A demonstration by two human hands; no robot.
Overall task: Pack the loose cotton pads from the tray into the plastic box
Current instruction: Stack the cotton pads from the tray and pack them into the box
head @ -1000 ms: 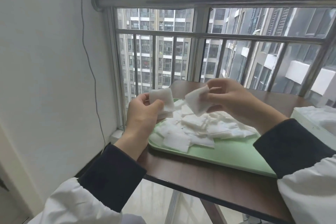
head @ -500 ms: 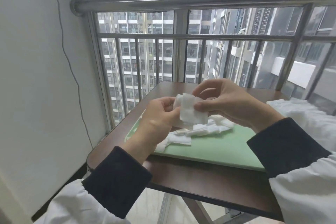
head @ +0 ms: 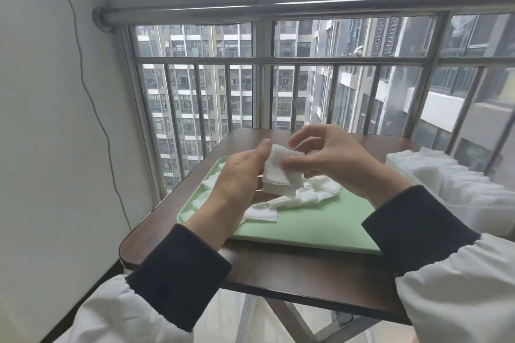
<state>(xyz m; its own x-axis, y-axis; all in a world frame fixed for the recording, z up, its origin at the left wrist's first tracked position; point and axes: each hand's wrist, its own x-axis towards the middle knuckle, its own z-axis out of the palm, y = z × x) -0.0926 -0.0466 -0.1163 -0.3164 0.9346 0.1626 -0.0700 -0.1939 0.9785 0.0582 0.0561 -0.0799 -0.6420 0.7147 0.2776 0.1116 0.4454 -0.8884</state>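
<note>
Above the pale green tray (head: 312,228) I hold a small stack of white cotton pads (head: 281,172) between both hands. My left hand (head: 237,175) grips the stack's left side, thumb on top. My right hand (head: 331,161) pinches its right side with thumb and curled fingers. Several loose cotton pads (head: 278,205) lie on the tray under my hands. The plastic box (head: 459,192), filled with rows of white pads, stands at the right edge of the table; my right sleeve hides part of it.
The tray sits on a dark brown table (head: 292,273) pushed against a window with a metal railing (head: 278,60). A white wall with a hanging cable (head: 92,97) runs along the left. The floor shows below the table's front edge.
My two hands, each holding pads a second ago, have come together; the pads now form one stack held between both hands. The view has shifted so the box shows more at right.
</note>
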